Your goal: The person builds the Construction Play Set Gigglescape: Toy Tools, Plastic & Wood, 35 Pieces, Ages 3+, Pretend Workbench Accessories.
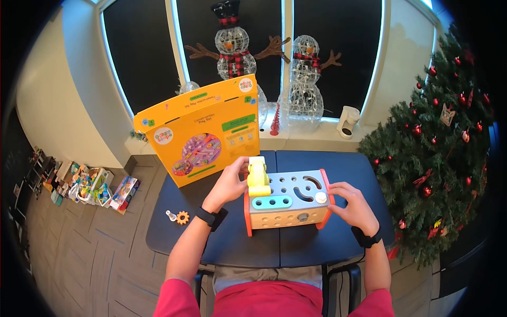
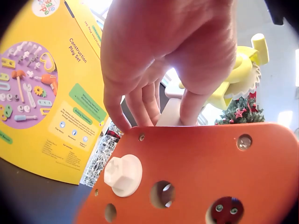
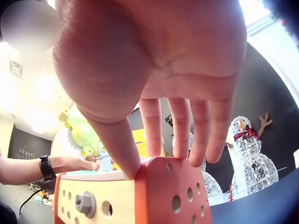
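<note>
A toy workbench with a grey top (image 1: 285,185) and orange-red end panels (image 2: 201,172) stands on the dark table. On its left part is a yellow toy saw (image 1: 257,177); the left hand (image 1: 232,185) is at it, fingers bent down by the bench edge, their hold partly hidden. The right hand (image 1: 351,203) rests its extended fingers and thumb on the right end panel (image 3: 175,186), beside a white knob (image 1: 320,197). A teal strip with holes (image 1: 272,202) lies on the top. A grey bolt (image 3: 85,204) sits in the front side.
A yellow box (image 1: 200,132) stands at the table's back left. An orange gear (image 1: 182,217) and a white screw-like piece (image 1: 171,215) lie on the table (image 1: 227,243) at left. A decorated tree (image 1: 433,158) is at right, with wire snowmen (image 1: 306,79) behind.
</note>
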Available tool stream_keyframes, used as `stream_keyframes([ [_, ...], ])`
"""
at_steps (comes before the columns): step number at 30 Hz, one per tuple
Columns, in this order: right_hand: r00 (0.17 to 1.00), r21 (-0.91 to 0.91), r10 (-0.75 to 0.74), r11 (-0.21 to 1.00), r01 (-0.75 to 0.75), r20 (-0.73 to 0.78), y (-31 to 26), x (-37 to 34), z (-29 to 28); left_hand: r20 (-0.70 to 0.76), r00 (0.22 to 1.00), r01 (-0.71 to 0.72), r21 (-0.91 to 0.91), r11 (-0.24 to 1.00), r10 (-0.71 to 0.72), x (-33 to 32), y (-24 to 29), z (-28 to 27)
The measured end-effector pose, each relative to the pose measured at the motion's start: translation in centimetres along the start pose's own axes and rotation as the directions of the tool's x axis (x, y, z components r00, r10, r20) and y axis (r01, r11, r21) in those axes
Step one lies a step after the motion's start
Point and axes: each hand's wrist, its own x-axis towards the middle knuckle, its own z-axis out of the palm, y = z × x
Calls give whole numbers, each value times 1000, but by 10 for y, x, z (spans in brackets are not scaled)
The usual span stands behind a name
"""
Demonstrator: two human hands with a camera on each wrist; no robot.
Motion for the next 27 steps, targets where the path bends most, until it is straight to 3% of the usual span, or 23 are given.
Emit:
stream_keyframes([
  [8,1000,2,21,1000,-21,-2,-7,1,-1,-7,998,64,37,997,-64,3,-6,-1],
  [10,1000,4,24,1000,-24,3,-7,1,0,-22,1000,7,59,998,-6,1,-5,1],
  [20,1000,-37,15,999,-14,25,-9,3,-2,-16,999,36,54,998,-35,-5,-4,3],
  [27,1000,-19,2,1000,-2,7,-4,-1,-2,-34,998,-50,86,995,53,-12,-18,6],
])
